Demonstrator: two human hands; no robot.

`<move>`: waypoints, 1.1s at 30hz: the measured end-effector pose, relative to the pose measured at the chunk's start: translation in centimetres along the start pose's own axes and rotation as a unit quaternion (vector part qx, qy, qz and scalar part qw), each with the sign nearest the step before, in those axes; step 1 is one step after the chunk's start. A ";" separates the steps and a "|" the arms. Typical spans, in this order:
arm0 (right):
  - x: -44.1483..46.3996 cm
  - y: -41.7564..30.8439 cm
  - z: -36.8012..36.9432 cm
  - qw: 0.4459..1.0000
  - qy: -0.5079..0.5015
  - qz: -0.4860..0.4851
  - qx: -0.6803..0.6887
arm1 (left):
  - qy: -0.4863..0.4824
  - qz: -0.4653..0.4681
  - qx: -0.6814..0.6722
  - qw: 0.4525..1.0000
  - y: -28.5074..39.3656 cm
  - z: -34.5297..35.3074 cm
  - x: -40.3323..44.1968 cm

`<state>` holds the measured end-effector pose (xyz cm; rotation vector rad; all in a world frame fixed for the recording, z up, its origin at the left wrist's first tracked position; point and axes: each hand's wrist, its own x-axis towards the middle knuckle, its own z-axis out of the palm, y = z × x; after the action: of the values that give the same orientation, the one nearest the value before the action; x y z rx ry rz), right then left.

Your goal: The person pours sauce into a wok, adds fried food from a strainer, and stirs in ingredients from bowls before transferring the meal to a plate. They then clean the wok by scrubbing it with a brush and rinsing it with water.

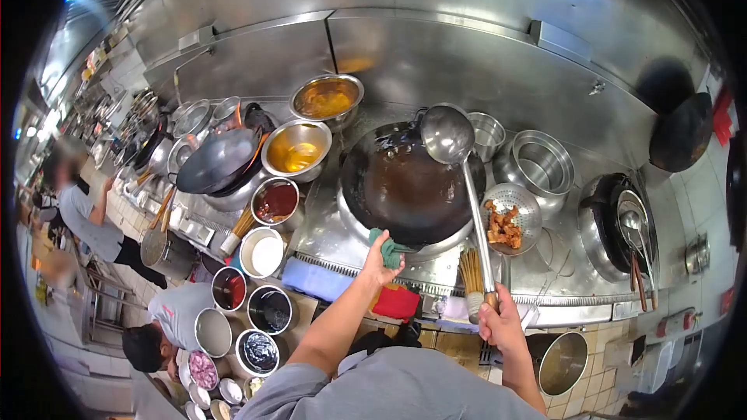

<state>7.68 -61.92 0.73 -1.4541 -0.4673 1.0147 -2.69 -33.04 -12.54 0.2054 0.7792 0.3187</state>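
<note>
A large black wok [412, 187] sits on the burner before me, with a brown, shiny film inside. My left hand [383, 262] is closed on a folded green cloth [387, 246] at the wok's near rim; the wok's handle, if any, is hidden under it. In my right hand [503, 322] is the wooden end of a long steel ladle [447, 134]. Its bowl is raised over the wok's far right side. Right of the wok, a perforated strainer [511, 201] holds browned fried pieces [504, 228]. A bamboo brush [470, 278] stands near the ladle's handle.
Steel bowls of yellow liquid [298, 157] stand left of the wok, beside a second wok [218, 162]. Several sauce pots [268, 309] line the lower left. Steel pots [543, 162] and stacked woks [607, 222] are at right. Two people [97, 222] are at left.
</note>
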 end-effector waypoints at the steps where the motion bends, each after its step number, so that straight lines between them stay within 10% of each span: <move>1: 0.4 0.2 0.4 1.000 -0.004 0.001 -0.002 | 0.001 0.002 -0.004 1.000 0.4 -1.0 -0.6; 3: 1.7 0.2 1.7 0.938 -0.082 0.048 0.334 | -0.160 -0.133 0.036 0.977 0.7 -3.4 -2.1; 5: 3.4 1.3 3.2 0.962 -0.075 0.064 0.256 | -0.144 -0.118 0.067 0.980 -0.8 -5.7 -5.4; 7: 3.8 1.8 5.4 0.997 0.029 -0.009 -0.065 | -0.088 0.023 0.408 0.908 -2.5 -8.1 -9.7; 10: 2.3 0.9 7.7 0.996 -0.074 0.048 0.022 | -0.076 0.201 0.607 0.765 -4.9 -14.6 -13.8; 13: 1.2 -0.1 10.3 0.982 -0.167 0.084 0.040 | 0.075 0.105 0.734 0.667 -6.3 -21.0 -16.0; 21: 1.5 -0.8 18.1 0.947 -0.294 0.128 -0.037 | 0.285 -0.002 0.692 0.664 -17.1 -41.7 -16.3; 33: 10.9 3.3 22.5 0.901 -0.175 -0.051 -0.394 | 0.285 -0.184 0.608 0.718 -17.1 -42.3 -18.7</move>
<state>-5.36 -40.67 -2.91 -1.9220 -1.3188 1.0545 -41.92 -52.95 -34.81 1.2280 1.5444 -0.6190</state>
